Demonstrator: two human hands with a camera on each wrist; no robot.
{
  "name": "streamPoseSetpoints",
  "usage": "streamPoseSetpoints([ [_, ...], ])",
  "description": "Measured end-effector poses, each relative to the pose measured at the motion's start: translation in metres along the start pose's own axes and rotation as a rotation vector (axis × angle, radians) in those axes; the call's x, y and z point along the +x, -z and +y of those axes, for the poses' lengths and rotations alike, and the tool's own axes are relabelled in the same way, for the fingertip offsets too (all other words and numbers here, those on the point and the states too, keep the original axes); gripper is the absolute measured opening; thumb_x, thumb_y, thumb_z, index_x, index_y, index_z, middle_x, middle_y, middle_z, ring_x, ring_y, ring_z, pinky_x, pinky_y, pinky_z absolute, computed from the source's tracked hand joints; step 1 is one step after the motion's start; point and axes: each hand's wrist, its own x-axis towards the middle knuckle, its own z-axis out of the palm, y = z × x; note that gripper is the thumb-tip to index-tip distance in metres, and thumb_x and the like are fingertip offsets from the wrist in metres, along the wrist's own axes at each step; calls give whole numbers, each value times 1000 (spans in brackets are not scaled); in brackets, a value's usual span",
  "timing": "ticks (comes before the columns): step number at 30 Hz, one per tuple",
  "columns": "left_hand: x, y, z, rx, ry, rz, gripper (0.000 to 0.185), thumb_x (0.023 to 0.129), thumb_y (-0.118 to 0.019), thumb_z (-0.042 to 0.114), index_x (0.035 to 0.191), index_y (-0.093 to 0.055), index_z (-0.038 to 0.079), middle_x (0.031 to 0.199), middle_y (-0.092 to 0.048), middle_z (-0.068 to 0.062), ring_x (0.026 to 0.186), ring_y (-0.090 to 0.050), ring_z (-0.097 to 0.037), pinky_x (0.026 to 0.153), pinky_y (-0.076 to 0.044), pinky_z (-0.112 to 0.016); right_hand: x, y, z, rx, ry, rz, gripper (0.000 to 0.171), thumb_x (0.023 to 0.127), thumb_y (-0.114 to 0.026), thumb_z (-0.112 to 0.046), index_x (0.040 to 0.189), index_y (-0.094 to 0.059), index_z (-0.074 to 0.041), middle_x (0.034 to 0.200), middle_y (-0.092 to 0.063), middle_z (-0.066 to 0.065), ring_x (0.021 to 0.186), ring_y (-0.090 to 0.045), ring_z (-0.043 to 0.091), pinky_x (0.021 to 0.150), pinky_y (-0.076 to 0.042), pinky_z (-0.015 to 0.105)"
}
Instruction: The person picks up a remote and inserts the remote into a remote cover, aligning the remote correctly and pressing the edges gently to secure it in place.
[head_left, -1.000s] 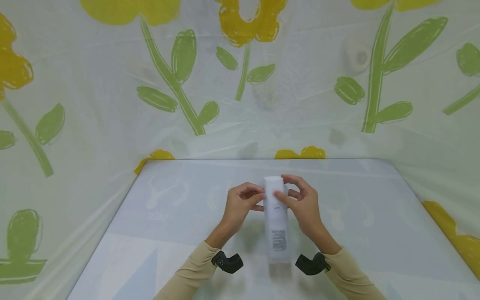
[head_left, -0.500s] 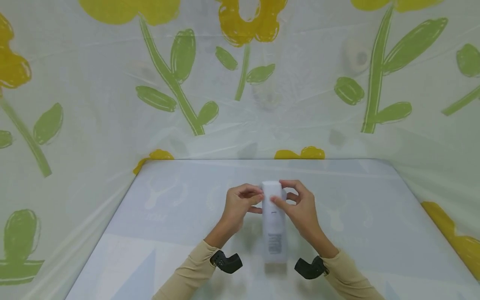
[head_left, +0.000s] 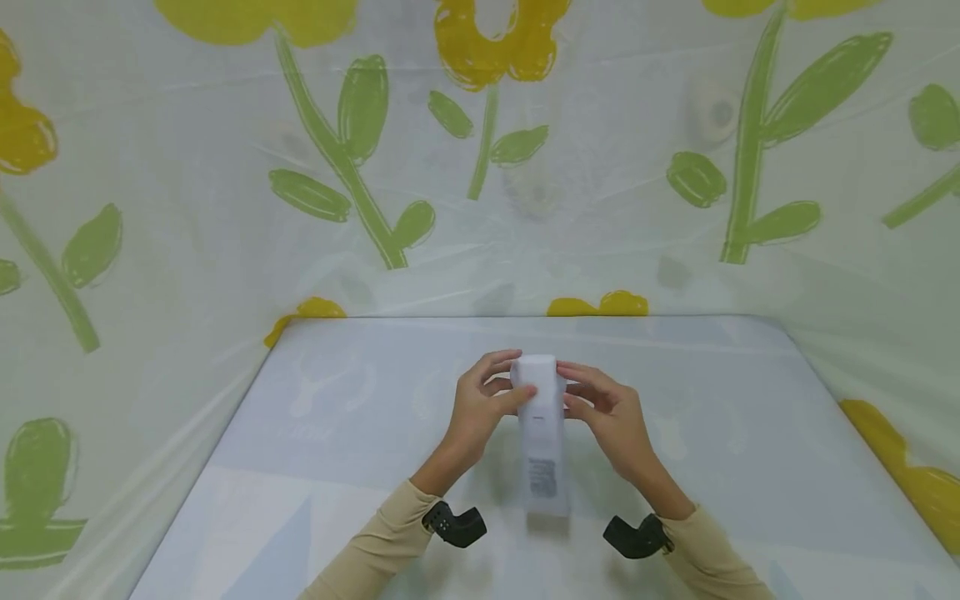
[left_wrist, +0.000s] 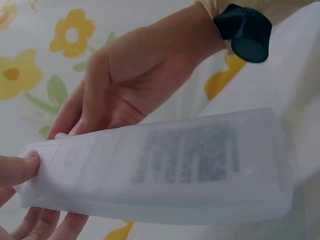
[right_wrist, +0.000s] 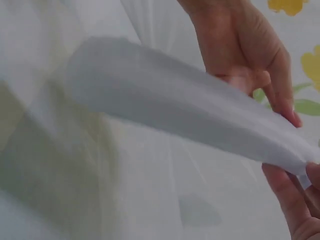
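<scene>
Since the earlier head views, pouch (head_left: 542,429) turned slightly and drawn a little toward the near edge of the table (head_left: 337,450); left hand (head_left: 480,408) shifted up so that its fingers now wrap the far end, right hand (head_left: 611,417) lowered and spread along the right side. White translucent pouch held flat above the middle of the table, long axis running from far edge to near edge, grey block of print (head_left: 542,477) toward the near end. Left hand: thumb laid on the upper face, fingers curled round the far end, gripping the pouch. Right hand: fingers fairly straight yet pinching the top end against the thumb, seen in the right wrist view (right_wrist: 292,200). In the left wrist view, pouch (left_wrist: 160,167) stretched across the frame with the print facing the camera, left thumb tip (left_wrist: 20,167) pressed on its end, right hand (left_wrist: 135,85) behind it. In the right wrist view, pouch (right_wrist: 185,117) seen edge-on as a pale curved band, left hand (right_wrist: 250,60) gripping beyond it. Beige sleeves (head_left: 390,542) and black wrist mounts (head_left: 453,525) at the near edge. Plastic sheet with yellow flowers and green leaves (head_left: 360,108) hung behind and beside the table.
</scene>
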Motion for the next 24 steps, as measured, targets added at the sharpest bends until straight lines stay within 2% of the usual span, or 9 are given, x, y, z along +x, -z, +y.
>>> streamPoseSetpoints([
  [4, 0, -2, 0, 0, 0, -6, 49, 83, -72, 7, 130, -57, 11, 129, -49, -6, 96, -61, -22, 72, -56, -35, 2, 4, 1, -40, 80, 0, 28, 85, -63, 9, 112, -65, 6, 118, -59, 20, 96, -64, 20, 72, -57, 33],
  [9, 0, -3, 0, 63, -8, -58, 57, 81, -75, 12, 134, -54, 16, 131, -50, -2, 102, -59, -22, 76, -54, -35, 3, 7, 2, -48, 150, 30, 19, 82, -64, 12, 100, -69, 8, 108, -60, 23, 91, -65, 21, 69, -57, 34],
  [16, 3, -3, 1, 79, 1, -112, 57, 81, -74, 9, 134, -54, 11, 118, -59, -8, 97, -59, -21, 74, -54, -34, 3, 7, 1, -56, 158, 28, 14, 82, -63, 14, 94, -68, 8, 105, -58, 23, 88, -64, 19, 66, -57, 34],
  [21, 4, -3, 6, 83, 5, -104, 55, 79, -76, 7, 130, -58, 10, 107, -64, -12, 94, -60, -20, 73, -53, -32, 9, 5, -5, -41, 129, 56, 10, 83, -64, 10, 92, -67, 5, 107, -58, 20, 86, -66, 21, 62, -57, 36],
  [24, 4, -4, 10, 68, 1, -88, 53, 79, -75, 7, 129, -58, 10, 107, -64, -14, 95, -59, -21, 74, -53, -31, 14, 4, -8, -18, 90, 74, 9, 84, -65, 9, 92, -67, 7, 107, -58, 21, 85, -67, 22, 62, -57, 37],
])
